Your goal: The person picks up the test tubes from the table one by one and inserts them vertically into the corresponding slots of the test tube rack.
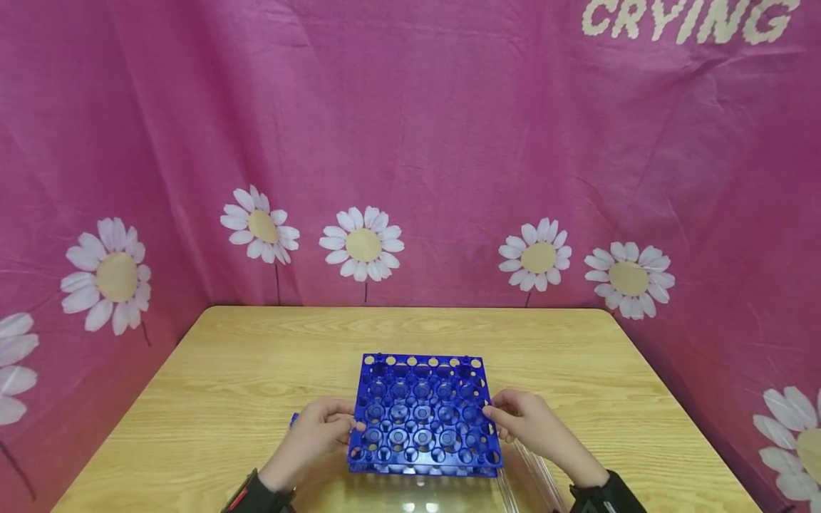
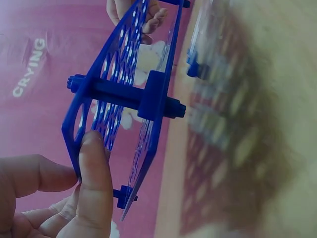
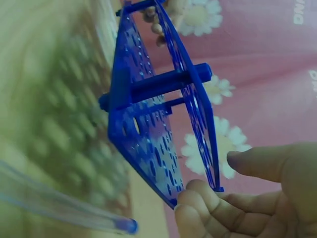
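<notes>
A blue two-tier test tube rack (image 1: 423, 417) with rows of round holes is held off the table, its holed face tilted toward the head camera. My left hand (image 1: 323, 427) grips its left edge; in the left wrist view the thumb and a finger (image 2: 94, 168) pinch the rim of one plate. On the opposite edge is my right hand (image 1: 522, 420). The right wrist view shows its curled fingers (image 3: 198, 198) at the rack's lower corner, the thumb (image 3: 257, 163) standing a little off the plate. No tubes are visible in the rack's holes.
Long clear tubes (image 1: 541, 474) lie on the wooden table (image 1: 256, 356) by the right forearm; one has a blue end (image 3: 130, 226). A small blue piece (image 1: 294, 419) shows behind the left hand. A pink daisy-printed cloth (image 1: 442, 142) hangs around the table.
</notes>
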{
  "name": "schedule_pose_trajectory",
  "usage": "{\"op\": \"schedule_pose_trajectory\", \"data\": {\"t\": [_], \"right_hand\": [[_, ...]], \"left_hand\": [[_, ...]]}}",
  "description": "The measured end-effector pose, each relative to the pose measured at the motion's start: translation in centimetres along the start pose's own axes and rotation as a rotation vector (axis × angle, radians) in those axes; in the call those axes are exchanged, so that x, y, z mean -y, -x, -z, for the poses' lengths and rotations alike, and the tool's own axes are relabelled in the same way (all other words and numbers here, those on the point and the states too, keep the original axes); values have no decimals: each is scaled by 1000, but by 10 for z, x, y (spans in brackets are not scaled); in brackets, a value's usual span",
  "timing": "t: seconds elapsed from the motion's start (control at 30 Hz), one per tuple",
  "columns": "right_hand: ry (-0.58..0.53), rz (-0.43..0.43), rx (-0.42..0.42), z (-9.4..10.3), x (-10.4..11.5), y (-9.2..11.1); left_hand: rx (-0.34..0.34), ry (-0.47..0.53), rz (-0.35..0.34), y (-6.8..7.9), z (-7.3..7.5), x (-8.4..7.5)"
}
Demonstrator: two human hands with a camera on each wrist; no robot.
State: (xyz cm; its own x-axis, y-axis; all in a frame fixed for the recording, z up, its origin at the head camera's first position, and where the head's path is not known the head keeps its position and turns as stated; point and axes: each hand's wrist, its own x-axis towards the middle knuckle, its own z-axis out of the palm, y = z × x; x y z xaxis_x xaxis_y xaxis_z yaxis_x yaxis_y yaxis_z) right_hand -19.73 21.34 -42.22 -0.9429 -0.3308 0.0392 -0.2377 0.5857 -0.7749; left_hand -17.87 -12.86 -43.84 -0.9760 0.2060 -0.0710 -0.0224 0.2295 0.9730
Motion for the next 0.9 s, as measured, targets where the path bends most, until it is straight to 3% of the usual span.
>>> {"op": "schedule_pose_trajectory", "data": {"t": [0.2,0.4,0.9], "right_hand": [[24,38,15,-18,-3,-2],[-2,24,59,-30,-10,-2],[-34,9,87,-38,-16,-3]], "left_hand": [[-41,-16,40,9,7,11],[-31,24,113,13,9,20],[5,20,111,14,10,29]]}}
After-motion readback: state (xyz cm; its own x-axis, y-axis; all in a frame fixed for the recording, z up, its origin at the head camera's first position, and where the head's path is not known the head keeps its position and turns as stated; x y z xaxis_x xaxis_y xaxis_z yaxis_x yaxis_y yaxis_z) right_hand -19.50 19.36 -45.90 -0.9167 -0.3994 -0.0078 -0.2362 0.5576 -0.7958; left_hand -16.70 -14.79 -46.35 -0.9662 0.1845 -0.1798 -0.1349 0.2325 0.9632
